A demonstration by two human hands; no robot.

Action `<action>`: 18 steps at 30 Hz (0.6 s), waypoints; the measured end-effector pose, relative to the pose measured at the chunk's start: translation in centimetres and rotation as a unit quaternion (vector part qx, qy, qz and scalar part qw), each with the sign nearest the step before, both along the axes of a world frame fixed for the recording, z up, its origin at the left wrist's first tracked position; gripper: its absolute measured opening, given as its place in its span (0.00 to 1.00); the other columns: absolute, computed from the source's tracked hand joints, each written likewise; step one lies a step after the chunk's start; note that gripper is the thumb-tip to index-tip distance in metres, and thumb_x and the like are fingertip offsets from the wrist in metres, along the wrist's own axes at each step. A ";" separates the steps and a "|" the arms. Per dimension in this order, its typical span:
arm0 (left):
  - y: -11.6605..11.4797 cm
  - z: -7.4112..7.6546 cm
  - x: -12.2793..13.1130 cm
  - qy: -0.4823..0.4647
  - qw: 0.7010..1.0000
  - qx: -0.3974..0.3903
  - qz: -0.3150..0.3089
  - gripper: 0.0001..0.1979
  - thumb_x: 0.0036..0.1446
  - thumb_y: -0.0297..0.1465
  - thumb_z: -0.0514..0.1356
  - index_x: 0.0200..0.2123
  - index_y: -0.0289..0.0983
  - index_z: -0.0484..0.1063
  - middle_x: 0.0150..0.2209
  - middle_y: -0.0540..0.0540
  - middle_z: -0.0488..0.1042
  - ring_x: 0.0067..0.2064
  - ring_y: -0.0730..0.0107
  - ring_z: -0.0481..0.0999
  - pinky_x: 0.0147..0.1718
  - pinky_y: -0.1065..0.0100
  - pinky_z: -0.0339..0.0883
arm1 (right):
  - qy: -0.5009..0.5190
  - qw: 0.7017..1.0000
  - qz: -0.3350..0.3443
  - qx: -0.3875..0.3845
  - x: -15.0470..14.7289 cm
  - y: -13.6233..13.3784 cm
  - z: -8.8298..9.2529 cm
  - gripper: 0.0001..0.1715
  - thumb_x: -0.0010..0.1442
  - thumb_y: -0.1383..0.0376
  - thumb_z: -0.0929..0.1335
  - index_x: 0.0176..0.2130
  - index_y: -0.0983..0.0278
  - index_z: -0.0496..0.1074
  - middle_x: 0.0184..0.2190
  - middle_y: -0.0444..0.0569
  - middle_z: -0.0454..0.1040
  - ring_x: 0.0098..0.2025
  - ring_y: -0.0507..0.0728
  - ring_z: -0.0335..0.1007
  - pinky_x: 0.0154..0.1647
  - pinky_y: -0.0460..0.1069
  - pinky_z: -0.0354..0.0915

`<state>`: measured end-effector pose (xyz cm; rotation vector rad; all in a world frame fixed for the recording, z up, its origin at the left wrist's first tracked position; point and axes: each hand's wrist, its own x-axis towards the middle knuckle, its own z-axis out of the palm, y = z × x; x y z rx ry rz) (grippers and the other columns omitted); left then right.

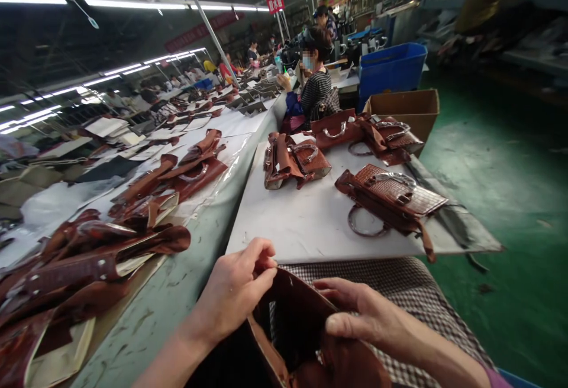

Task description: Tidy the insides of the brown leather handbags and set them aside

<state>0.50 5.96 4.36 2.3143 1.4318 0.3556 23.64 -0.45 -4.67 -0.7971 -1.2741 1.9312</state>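
A brown leather handbag piece (306, 299) lies across my lap, its mouth spread so the dark inside shows. My left hand (242, 287) pinches its far left edge between thumb and fingers. On the right rim, my right hand (364, 311) grips the leather, thumb on the inner side and fingers beyond the edge. The lower part of the bag runs out of the picture. Beneath it is a checked cloth (394, 287) over my legs.
A white-topped table (284, 222) ahead bears several brown handbags (394, 193). More bag parts (89, 270) cover the long bench (146, 323) at left. A masked co-worker (317, 86) sits beyond, near a blue bin (390, 68) and a cardboard box (403, 104).
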 end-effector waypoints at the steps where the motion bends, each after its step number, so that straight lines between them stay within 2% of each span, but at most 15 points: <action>1: 0.1 0.3 0.2 0.004 1.000 -0.018 0.007 0.05 0.56 0.26 0.57 0.36 0.41 0.65 0.30 0.56 0.76 0.30 0.74 0.76 0.28 0.75 0.65 | -0.010 1.000 -0.007 -0.009 0.2 -0.1 0.0 0.38 0.55 0.53 0.72 0.60 0.66 0.64 0.52 0.53 0.74 0.54 0.65 0.69 0.51 0.52 0.67; 2: 0.3 0.5 0.4 0.008 0.999 -0.034 0.014 0.04 0.56 0.26 0.56 0.35 0.41 0.65 0.29 0.56 0.75 0.29 0.74 0.75 0.28 0.75 0.65 | -0.033 0.999 -0.012 -0.008 0.3 -0.3 0.0 0.39 0.53 0.53 0.74 0.58 0.66 0.65 0.51 0.53 0.74 0.54 0.65 0.69 0.51 0.52 0.66; 4: 0.5 0.8 0.8 0.019 0.998 -0.058 0.020 0.03 0.54 0.26 0.56 0.32 0.40 0.66 0.27 0.56 0.74 0.28 0.74 0.74 0.27 0.75 0.64 | -0.092 0.996 -0.013 0.011 0.3 -0.6 0.1 0.33 0.53 0.53 0.74 0.54 0.66 0.70 0.47 0.50 0.77 0.50 0.63 0.70 0.50 0.52 0.66; 6: 0.8 0.9 1.1 0.027 0.997 -0.066 0.016 0.04 0.52 0.26 0.56 0.30 0.40 0.68 0.27 0.55 0.73 0.28 0.74 0.72 0.26 0.75 0.64 | -0.129 0.991 -0.007 0.031 0.2 -0.9 0.3 0.26 0.56 0.52 0.71 0.50 0.65 0.73 0.41 0.47 0.78 0.45 0.61 0.72 0.45 0.50 0.67; 9: 1.2 0.7 1.1 0.032 0.998 -0.062 -0.001 0.04 0.52 0.26 0.55 0.30 0.39 0.70 0.29 0.55 0.73 0.29 0.73 0.72 0.28 0.74 0.63 | -0.162 0.985 -0.021 0.060 -0.2 -1.1 0.5 0.22 0.61 0.53 0.66 0.48 0.64 0.74 0.37 0.45 0.78 0.39 0.58 0.72 0.38 0.46 0.67; 13: 1.6 0.5 0.8 0.037 0.998 -0.058 -0.007 0.05 0.52 0.26 0.56 0.30 0.40 0.71 0.29 0.55 0.73 0.30 0.73 0.72 0.30 0.74 0.63 | -0.266 0.954 -0.034 0.131 -0.8 -1.1 0.1 0.19 0.65 0.55 0.61 0.44 0.63 0.75 0.29 0.42 0.77 0.30 0.53 0.71 0.30 0.43 0.63; 17: 1.7 0.3 0.6 0.033 0.997 -0.063 0.001 0.05 0.53 0.27 0.56 0.30 0.40 0.71 0.29 0.55 0.74 0.30 0.73 0.72 0.28 0.75 0.62 | -0.282 0.937 -0.057 0.196 -1.4 -1.4 -1.1 0.21 0.69 0.60 0.57 0.52 0.59 0.71 0.38 0.46 0.79 0.37 0.54 0.75 0.38 0.44 0.65; 18: 1.6 0.3 0.5 0.029 0.998 -0.064 0.002 0.05 0.53 0.27 0.56 0.30 0.40 0.71 0.29 0.55 0.74 0.30 0.73 0.72 0.28 0.75 0.62 | -0.290 0.931 -0.074 0.208 -1.6 -1.5 -1.4 0.21 0.69 0.60 0.56 0.52 0.60 0.72 0.39 0.47 0.79 0.38 0.54 0.75 0.39 0.44 0.65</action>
